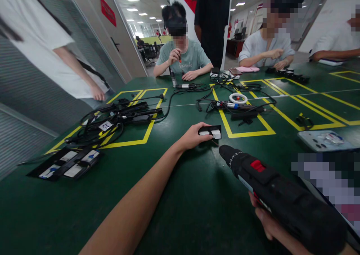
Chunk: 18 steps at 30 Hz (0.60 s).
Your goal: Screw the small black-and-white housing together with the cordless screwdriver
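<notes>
My left hand [194,136] is closed on a small black bracket [218,128] with white blocks on its face, held at the table surface in the middle of the view. A black cordless drill [270,183] with a red switch on top is in my right hand [267,219], whose fingers wrap round the handle below. The drill points left and away, and its thin bit ends close to the bracket's lower edge. Whether the bit touches the bracket, I cannot tell. The drill body hides part of my right hand.
Black cables and bars [132,114] lie tangled at left, near flat black parts with white pads [69,165]. More cables and a white ring [238,98] lie beyond my left hand. A phone [323,140] rests at right. Several people are around the green table [174,195].
</notes>
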Motion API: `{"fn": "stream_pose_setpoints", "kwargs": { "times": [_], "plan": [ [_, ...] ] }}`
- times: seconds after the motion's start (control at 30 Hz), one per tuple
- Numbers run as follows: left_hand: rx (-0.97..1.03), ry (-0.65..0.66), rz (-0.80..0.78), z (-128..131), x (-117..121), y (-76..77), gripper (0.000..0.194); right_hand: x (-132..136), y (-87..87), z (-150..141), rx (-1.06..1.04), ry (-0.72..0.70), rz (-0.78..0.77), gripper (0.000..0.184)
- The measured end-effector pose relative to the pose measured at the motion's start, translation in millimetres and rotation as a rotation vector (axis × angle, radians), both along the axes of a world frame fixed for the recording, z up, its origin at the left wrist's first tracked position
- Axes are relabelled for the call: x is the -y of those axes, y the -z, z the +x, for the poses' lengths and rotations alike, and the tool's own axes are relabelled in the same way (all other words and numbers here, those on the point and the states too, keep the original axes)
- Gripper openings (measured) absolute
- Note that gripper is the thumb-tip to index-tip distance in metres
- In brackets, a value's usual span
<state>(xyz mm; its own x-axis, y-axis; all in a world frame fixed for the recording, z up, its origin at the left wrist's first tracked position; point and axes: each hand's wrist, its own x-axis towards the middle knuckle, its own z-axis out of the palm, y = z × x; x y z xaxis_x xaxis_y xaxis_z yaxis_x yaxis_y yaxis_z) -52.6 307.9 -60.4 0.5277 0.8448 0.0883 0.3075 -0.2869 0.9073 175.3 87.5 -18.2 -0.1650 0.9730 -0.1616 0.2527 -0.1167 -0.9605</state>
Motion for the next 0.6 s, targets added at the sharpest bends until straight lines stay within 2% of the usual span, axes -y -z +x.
{"fn": "stream_pose_setpoints", "kwargs": {
  "times": [0.17, 0.6],
  "plan": [
    [0.007, 0.011, 0.005, -1.2, -0.1, -0.4, 0.044, 1.1, 4.4, 1.8, 0.004, 0.028, 0.008, 0.016],
    [-0.011, -0.005, 0.021, -0.4, 1.0, -1.8, 0.044, 5.1, 50.6, 6.2, 0.023, 0.048, 0.026, 0.018]
  ]
}}
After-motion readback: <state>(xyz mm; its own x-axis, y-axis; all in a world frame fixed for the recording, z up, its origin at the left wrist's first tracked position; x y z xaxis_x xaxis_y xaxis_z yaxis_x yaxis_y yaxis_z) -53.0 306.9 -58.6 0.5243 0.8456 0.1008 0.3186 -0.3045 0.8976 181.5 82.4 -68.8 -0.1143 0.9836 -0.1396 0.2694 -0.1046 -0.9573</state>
